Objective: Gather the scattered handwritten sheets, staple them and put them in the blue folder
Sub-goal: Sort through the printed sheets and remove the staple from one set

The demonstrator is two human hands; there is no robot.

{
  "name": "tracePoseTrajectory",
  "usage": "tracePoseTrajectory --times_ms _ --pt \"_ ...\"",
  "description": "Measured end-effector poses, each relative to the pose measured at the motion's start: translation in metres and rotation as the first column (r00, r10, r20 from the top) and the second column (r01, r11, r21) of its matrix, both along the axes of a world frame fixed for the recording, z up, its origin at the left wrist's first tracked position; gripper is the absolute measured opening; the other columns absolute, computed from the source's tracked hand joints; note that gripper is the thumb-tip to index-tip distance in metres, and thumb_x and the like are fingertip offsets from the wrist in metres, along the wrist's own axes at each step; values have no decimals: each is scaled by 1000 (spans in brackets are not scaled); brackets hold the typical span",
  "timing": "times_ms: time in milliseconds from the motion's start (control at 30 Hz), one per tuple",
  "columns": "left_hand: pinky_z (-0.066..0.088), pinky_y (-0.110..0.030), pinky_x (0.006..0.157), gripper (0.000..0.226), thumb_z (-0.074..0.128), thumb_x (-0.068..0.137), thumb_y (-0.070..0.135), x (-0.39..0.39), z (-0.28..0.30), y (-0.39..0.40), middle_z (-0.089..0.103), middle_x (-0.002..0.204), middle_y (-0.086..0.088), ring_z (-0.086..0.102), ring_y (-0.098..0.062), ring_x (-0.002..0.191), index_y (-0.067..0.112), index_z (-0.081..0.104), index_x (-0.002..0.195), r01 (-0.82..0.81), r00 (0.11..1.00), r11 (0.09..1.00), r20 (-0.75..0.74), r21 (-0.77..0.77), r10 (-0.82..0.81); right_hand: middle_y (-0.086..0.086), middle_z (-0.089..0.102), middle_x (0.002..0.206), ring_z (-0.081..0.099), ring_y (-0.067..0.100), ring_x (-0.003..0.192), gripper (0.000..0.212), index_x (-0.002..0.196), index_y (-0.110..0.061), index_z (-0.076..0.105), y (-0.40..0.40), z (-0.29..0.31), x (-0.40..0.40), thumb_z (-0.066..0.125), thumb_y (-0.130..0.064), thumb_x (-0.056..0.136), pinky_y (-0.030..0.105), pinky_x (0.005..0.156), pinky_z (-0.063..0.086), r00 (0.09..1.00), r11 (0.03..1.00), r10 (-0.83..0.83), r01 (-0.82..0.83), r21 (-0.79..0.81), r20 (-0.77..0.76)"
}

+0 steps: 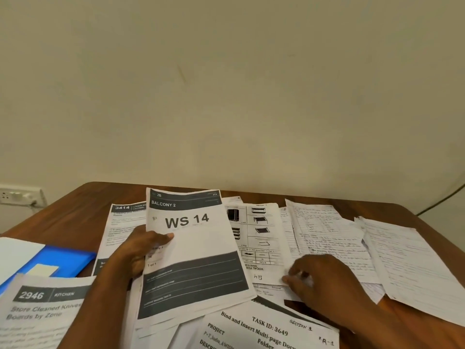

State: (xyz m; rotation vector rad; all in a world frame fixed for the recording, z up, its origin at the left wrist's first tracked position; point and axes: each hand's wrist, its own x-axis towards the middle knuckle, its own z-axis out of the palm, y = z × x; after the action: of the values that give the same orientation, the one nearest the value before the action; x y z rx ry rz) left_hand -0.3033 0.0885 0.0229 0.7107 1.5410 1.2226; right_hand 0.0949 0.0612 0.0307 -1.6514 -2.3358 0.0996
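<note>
Brown wooden surface (pixel 70 217) against a cream wall, strewn with loose paper.

Handwritten sheets (pixel 327 238) — white, ruled, covered in dense small pen script, too small to read. They lie fanned and overlapping at the right half of the surface, one tilted sheet (pixel 412 258) reaching toward the right edge. Corners slightly lifted; none fastened together that I can see.

Blue folder (pixel 63 260) sits at the left, flat, partly under a white sheet at its far-left side and a printed page headed "2946 KITCHEN" (pixel 42 311) at its near side. A pale label patch shows on its cover.

Left hand (pixel 136 255) grips the left margin of a printed "WS 14 / BALCONY 2" page (pixel 196 255), thumb on top of the paper, fingers curled behind; the page is raised off the pile and tilted.

Right hand (pixel 324 278) is low over the papers, fingers bent, fingertips (pixel 289 278) pinching or pressing the near edge of a furniture-drawing sheet (pixel 259 235) marked "B4" — I cannot tell which.

Other print: a "3414" page (pixel 123 222) behind the left hand, a "TASK ID: 3649" page (pixel 271 328) nearest the camera. Wall socket (pixel 20 195) at far left, a cable (pixel 442 200) at far right.
</note>
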Motion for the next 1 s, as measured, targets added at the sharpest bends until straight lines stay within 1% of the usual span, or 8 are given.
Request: tracePoseTrajectory --times_ms 67,200,400,600,700,800,933,1000 --pt "56 -66 95 39 81 87 6 -1 -1 1 77 113 -18 72 -50 101 17 67 122 -2 1000 1000 13 4 2 -23 68 101 62 -1 87 45 111 -38 72 10 -2 -11 69 -73 82 19 75 50 989 996 -89 89 -10 -121" --pt "58 -62 92 33 79 89 5 2 -2 2 76 111 -17 72 -49 100 17 67 118 -13 1000 1000 2 25 13 -4 62 131 62 15 115 85 135 -30 56 46 -6 -33 74 -81 70 29 85 50 939 955 -265 224 -193 -219" --pt "59 -55 80 27 76 91 0 2 -4 2 81 97 -17 73 -50 95 15 68 113 -9 1000 999 27 39 8 6 53 131 61 27 116 91 133 -21 46 84 -3 -62 83 -72 68 35 81 54 903 893 -412 373 -252 -125" --pt "56 -62 92 29 76 90 1 3 -5 1 78 107 -20 71 -51 100 15 68 115 -15 999 999 52 48 12 2 73 107 70 23 93 81 110 -15 64 111 -2 -55 102 -51 48 41 83 61 818 841 -493 363 -401 -295" --pt "55 -65 96 30 77 90 1 3 -4 1 78 109 -21 71 -52 101 15 68 115 -8 998 999 56 45 6 2 75 106 70 21 94 51 105 -15 71 108 -1 -50 98 -36 67 37 84 59 780 863 -484 351 -363 -396" --pt "55 -66 97 32 78 89 1 3 -4 1 78 109 -20 72 -52 101 15 68 116 -12 998 999 55 45 10 1 73 108 63 15 90 25 99 -20 71 105 -5 -38 89 -26 82 26 71 49 699 881 -472 352 -317 -537" --pt "53 -70 99 36 79 88 2 1 -5 2 78 112 -20 72 -53 103 16 68 119 -9 997 999 80 46 5 0 71 101 66 21 93 13 94 -17 72 98 -1 -18 83 -16 88 38 84 59 554 870 -493 299 -392 -671" --pt "51 -71 100 39 80 87 2 1 -6 3 78 113 -20 71 -54 104 17 68 121 -9 997 999 78 43 6 5 73 100 70 26 90 11 95 -15 73 92 5 -1 81 -13 89 37 76 60 508 855 -517 284 -433 -689"
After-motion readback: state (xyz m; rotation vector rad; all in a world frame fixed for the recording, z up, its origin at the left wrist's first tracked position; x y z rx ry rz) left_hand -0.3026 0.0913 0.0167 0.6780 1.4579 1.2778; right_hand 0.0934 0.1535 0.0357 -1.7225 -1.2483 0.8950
